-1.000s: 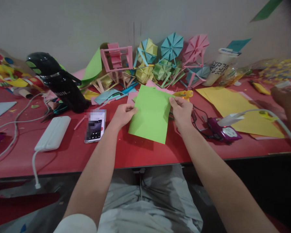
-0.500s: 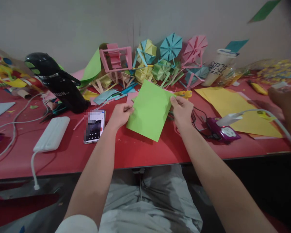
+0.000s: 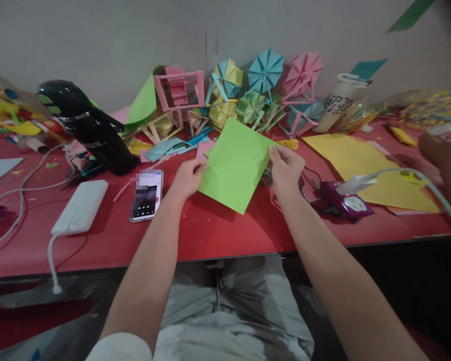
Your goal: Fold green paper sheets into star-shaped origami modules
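Observation:
A bright green sheet of paper (image 3: 236, 168) is held up over the red table, turned so that one corner points toward me. My left hand (image 3: 189, 176) is closed in a pinch on its left edge. At the right corner, my right hand (image 3: 286, 168) pinches the paper between thumb and fingers. Behind the sheet stand several folded paper models, among them a blue wheel (image 3: 265, 71), a pink wheel (image 3: 304, 75) and a pink frame (image 3: 179, 90). The paper hides part of the table and some items beneath it.
To the left are a black bottle (image 3: 88, 128), a phone (image 3: 147, 195) and a white power bank (image 3: 80, 207). On the right lie a purple power adapter (image 3: 346, 200), yellow paper sheets (image 3: 372, 170) and a cup (image 3: 340, 103). Another person's hand (image 3: 445, 163) is at the far right.
The green paper has moved slightly up and to the right. My right hand has shifted a little to the right with it. The other person's hand has moved slightly right.

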The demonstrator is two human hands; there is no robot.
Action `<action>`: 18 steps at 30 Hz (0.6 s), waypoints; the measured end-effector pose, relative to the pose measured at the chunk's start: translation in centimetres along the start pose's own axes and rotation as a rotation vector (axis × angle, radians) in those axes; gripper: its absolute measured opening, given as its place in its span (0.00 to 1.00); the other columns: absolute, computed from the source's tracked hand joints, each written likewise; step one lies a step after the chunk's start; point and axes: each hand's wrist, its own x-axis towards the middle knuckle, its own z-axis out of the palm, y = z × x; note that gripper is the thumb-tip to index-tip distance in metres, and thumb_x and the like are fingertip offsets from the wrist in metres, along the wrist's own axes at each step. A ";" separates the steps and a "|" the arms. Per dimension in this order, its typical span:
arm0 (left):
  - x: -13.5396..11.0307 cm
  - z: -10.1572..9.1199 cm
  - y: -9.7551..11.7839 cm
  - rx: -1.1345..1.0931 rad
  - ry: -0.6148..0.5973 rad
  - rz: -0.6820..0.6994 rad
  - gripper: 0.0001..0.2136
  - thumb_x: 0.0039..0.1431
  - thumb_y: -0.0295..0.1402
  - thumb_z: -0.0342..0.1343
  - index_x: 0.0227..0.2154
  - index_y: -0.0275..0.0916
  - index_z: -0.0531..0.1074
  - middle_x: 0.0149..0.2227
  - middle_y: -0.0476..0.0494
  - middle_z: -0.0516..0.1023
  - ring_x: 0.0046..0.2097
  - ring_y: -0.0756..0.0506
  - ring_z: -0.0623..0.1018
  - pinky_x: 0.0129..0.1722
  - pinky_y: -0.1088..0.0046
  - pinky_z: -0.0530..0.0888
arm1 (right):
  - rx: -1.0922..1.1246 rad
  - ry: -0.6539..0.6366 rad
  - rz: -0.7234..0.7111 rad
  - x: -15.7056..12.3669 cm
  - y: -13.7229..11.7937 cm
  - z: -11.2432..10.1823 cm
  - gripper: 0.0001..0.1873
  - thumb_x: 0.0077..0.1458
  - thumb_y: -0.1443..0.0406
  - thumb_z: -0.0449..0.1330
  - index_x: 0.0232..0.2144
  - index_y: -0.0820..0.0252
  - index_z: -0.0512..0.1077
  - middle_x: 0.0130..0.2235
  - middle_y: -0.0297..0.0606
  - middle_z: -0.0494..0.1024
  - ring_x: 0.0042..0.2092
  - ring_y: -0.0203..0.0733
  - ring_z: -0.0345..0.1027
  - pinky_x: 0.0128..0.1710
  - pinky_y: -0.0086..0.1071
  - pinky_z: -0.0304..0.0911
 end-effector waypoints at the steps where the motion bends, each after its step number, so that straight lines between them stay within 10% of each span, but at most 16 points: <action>1: 0.0 0.0 0.1 0.039 -0.016 -0.014 0.10 0.60 0.29 0.53 0.22 0.39 0.67 0.24 0.51 0.66 0.29 0.48 0.65 0.32 0.70 0.60 | 0.070 0.082 0.037 -0.1 0.0 0.2 0.27 0.51 0.38 0.63 0.28 0.55 0.73 0.27 0.36 0.73 0.28 0.39 0.66 0.27 0.35 0.65; 13: 0.4 -0.1 -0.7 0.006 0.016 -0.035 0.09 0.61 0.37 0.56 0.31 0.37 0.74 0.30 0.45 0.76 0.34 0.47 0.72 0.36 0.70 0.66 | 0.155 0.126 0.084 -0.4 -0.6 0.4 0.22 0.49 0.44 0.68 0.28 0.55 0.74 0.30 0.37 0.76 0.30 0.42 0.72 0.33 0.44 0.74; 18: 0.3 -0.2 -0.8 0.129 0.019 -0.021 0.10 0.61 0.34 0.54 0.25 0.38 0.70 0.24 0.50 0.66 0.28 0.50 0.64 0.31 0.70 0.60 | 0.056 0.093 0.030 -0.4 -0.4 0.5 0.22 0.53 0.43 0.64 0.27 0.54 0.72 0.29 0.38 0.75 0.32 0.44 0.73 0.32 0.42 0.72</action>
